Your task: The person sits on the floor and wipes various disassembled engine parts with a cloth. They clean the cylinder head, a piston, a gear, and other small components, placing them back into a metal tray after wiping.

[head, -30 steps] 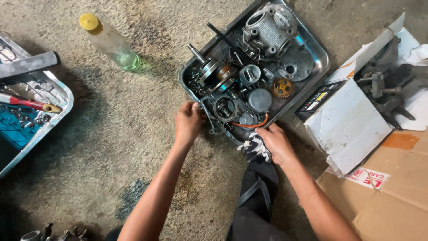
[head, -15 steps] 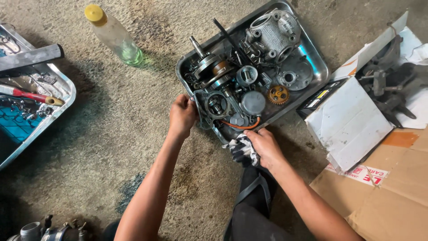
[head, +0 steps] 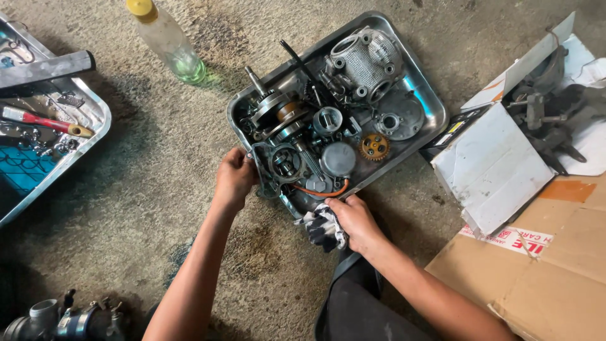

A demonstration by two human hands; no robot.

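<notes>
A steel tray (head: 428, 95) full of engine parts lies on the concrete floor. My left hand (head: 235, 177) grips a thin grey gasket-like part (head: 262, 170) at the tray's near left corner. My right hand (head: 355, 219) is closed on a black and white rag (head: 320, 227) at the tray's near edge. Inside the tray are a crankshaft (head: 274, 107), a finned cylinder head (head: 363, 63), a brass-coloured sprocket (head: 374, 146), a round piston (head: 338, 158) and an orange ring (head: 322, 190).
A clear bottle with a yellow cap (head: 167, 41) lies at the top. A second tray (head: 95, 117) with tools and a red-handled screwdriver (head: 44, 121) is at the left. Opened white boxes (head: 495, 167) with dark parts and cardboard (head: 555, 265) sit at the right. A metal engine part (head: 60, 319) lies bottom left.
The view has drifted, so the tray sits lower and more to the left in frame. Both hands stay at the tray's near edge, the right one still on the rag.
</notes>
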